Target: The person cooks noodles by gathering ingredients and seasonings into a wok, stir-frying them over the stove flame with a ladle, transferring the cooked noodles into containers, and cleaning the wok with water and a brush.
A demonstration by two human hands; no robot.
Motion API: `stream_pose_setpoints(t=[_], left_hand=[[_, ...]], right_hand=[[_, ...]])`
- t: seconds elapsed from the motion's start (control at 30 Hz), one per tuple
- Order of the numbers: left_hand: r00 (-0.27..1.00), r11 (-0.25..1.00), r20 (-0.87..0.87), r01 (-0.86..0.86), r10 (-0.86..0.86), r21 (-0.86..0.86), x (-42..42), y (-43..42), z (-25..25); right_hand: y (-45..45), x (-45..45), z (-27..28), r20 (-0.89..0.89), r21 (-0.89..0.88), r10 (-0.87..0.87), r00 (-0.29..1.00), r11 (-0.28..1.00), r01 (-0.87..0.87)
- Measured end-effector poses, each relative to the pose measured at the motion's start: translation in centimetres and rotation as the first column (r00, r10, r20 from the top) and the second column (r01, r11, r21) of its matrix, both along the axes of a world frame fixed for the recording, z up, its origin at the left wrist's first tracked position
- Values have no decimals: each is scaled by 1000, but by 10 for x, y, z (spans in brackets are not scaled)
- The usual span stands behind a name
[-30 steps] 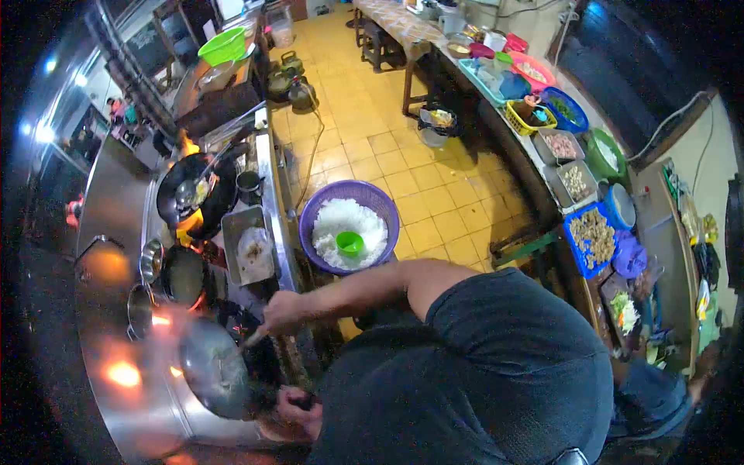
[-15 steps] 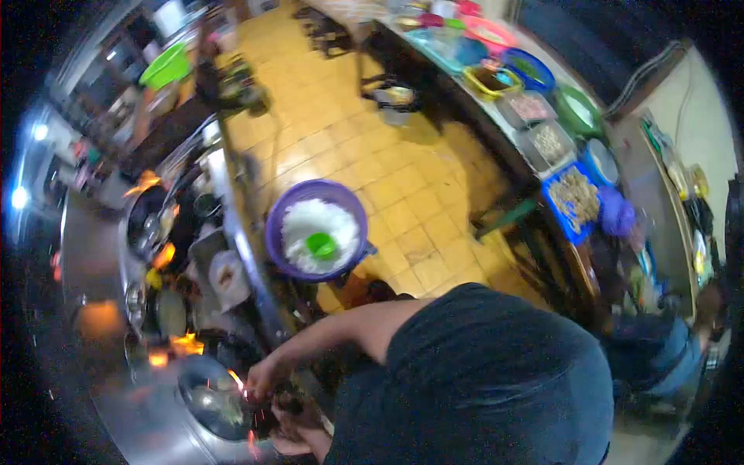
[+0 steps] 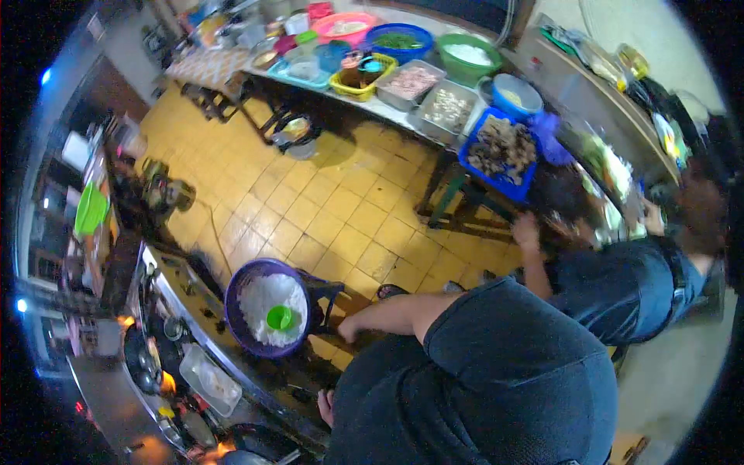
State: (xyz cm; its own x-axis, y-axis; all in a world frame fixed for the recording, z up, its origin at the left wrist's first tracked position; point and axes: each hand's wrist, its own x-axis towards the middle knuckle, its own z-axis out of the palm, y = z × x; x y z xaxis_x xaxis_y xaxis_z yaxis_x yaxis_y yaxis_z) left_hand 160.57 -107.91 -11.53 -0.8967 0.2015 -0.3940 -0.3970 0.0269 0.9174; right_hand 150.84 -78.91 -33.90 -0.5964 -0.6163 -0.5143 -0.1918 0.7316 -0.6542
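My right hand (image 3: 349,330) is low beside the purple basket (image 3: 236,319) of white rice, in which a green cup (image 3: 280,317) sits. Its fingers are too blurred and shadowed to read. Against my dark shirt, my left hand (image 3: 326,408) shows only in part, with curled fingers; what they hold is hidden. At the bottom edge, a wok (image 3: 246,457) with a utensil handle (image 3: 288,457) rests on the stove, apart from my right hand. Farther up the stove stands another wok (image 3: 141,360) near flames.
A co-worker (image 3: 620,287) in dark clothes leans over the right-hand counter. There stand a blue tray (image 3: 529,183) of brown pieces, metal trays (image 3: 411,84), a green basin (image 3: 469,71) and a yellow basket (image 3: 355,91). A plastic container (image 3: 211,380) lies by the stove.
The view has swung toward the counter and co-worker. My right hand has left the wok and moved beside the rice basket. The wok now shows only at the bottom edge.
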Motion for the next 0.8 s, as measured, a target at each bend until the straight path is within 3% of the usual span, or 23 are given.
stream_pose_setpoints(t=[0.03, 0.1, 0.13, 0.17, 0.2, 0.23, 0.27, 0.3, 0.33, 0.37, 0.4, 0.47, 0.5, 0.57, 0.6, 0.63, 0.67, 0.7, 0.73, 0.77, 0.8], left_hand=[[991, 991, -47, 126, -124, 38, -17, 16, -2], [960, 960, -98, 269, -261, 75, -45, 49, 6], [946, 933, 162, 229, -280, 277, -62, 66, 13], [849, 887, 409, 137, -335, 442, -74, 77, 19], [830, 872, 398, 196, -391, 448, -74, 85, 30], [754, 743, -239, 652, -612, 154, -65, 94, 48], [752, 735, -184, 659, -633, 162, -53, 93, 41], [747, 728, -128, 665, -652, 169, -41, 90, 32], [740, 721, -72, 670, -669, 176, -30, 85, 20], [575, 623, -307, 778, -758, -83, -34, 74, -19], [369, 569, -496, 745, -786, -348, -37, 64, -55], [375, 474, -307, 792, -875, -385, -15, 62, -61], [379, 424, -189, 820, -906, -384, -5, 64, -66], [350, 338, -42, 860, -936, -383, 10, 73, -69], [328, 294, 22, 873, -944, -389, 16, 79, -70], [303, 253, 70, 883, -950, -395, 19, 87, -68], [280, 212, 119, 890, -952, -404, 19, 92, -70], [259, 173, 158, 892, -953, -417, 18, 99, -74], [246, 141, 203, 894, -948, -425, 18, 111, -75], [238, 114, 240, 892, -941, -436, 20, 119, -77], [229, 86, 283, 894, -931, -440, 22, 132, -80]], right_hand=[[26, 12, -11, 20, 46, -49, 999, 998, 48], [75, 48, -37, -115, -194, -31, 993, 981, 9], [98, 71, -58, -267, -499, 8, 964, 854, -146], [114, 93, -78, -444, -721, 20, 896, 586, -370], [109, 120, -77, -453, -712, -32, 891, 615, -340], [101, 151, -70, -374, -670, -154, 915, 727, -152], [91, 187, -57, -292, -610, -282, 914, 791, 49], [78, 227, 23, -156, -190, -633, 758, 772, 606], [59, 264, 92, -125, -7, -858, 499, 504, 864], [46, 297, 133, -138, 18, -935, 327, 328, 945], [36, 325, 174, -174, 24, -963, 205, 204, 979], [33, 393, 168, -184, 23, -982, 51, 47, 999], [36, 427, 226, -68, 209, -994, 86, 70, 975], [29, 517, 177, -226, 280, -972, 69, 3, 960], [24, 566, 133, -233, 327, -970, 66, -14, 945], [14, 626, 55, -271, 329, -955, 124, 29, 944], [2, 682, -15, -373, 293, -892, 254, 146, 945], [-13, 746, -89, -645, 232, -670, 369, 288, 929], [-14, 753, -85, -652, 220, -658, 377, 312, 924], [-6, 763, -81, -360, 227, -771, 525, 474, 851], [3, 775, -68, -25, 189, -770, 637, 622, 760]])
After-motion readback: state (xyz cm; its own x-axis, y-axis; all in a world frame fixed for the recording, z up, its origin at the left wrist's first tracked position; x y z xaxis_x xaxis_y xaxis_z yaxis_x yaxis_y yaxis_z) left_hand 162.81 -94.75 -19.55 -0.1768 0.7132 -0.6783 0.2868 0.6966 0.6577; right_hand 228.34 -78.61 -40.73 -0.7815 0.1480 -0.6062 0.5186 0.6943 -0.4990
